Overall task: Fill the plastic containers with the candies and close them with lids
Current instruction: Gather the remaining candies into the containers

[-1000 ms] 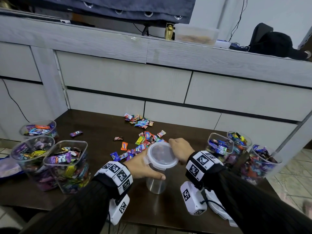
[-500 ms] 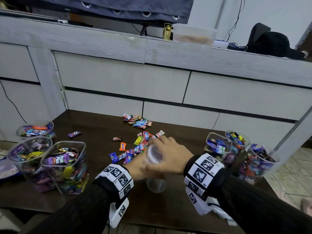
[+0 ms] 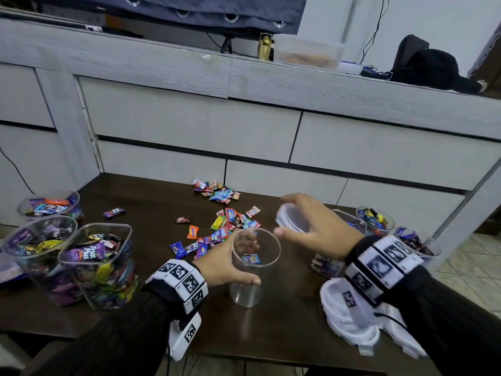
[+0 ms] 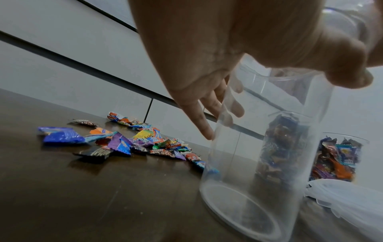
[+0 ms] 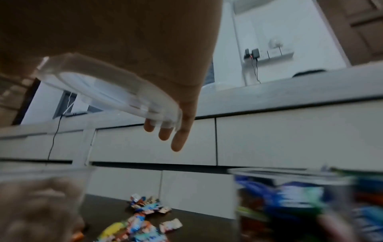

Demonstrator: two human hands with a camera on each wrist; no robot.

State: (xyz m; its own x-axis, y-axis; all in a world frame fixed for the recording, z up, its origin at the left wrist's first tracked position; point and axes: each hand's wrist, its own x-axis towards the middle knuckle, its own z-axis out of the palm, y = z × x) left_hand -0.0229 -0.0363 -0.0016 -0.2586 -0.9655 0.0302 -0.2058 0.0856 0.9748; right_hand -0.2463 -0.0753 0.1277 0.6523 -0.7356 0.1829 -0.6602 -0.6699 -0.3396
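An empty clear round container [image 3: 253, 263] [image 4: 261, 147] stands upright on the dark table [image 3: 151, 202], and my left hand [image 3: 230, 264] [image 4: 207, 91] grips its side with fingers and thumb wrapped round it. To its right and a little above the rim, my right hand [image 3: 311, 226] [image 5: 165, 81] holds the round translucent lid [image 3: 291, 218] [image 5: 116, 93] from on top, tilted. Loose wrapped candies [image 3: 225, 221] [image 4: 128, 140] [image 5: 143, 221] lie scattered behind the container.
Three candy-filled containers [image 3: 92, 264] stand at the table's left, three more [image 3: 375, 219] at its right. White lids [image 3: 349, 318] lie near the front right edge. A grey drawer cabinet [image 3: 244, 126] rises behind the table.
My right hand has lifted the lid off the container and carried it to the right. The left hand still grips the container, whose mouth now stands uncovered.
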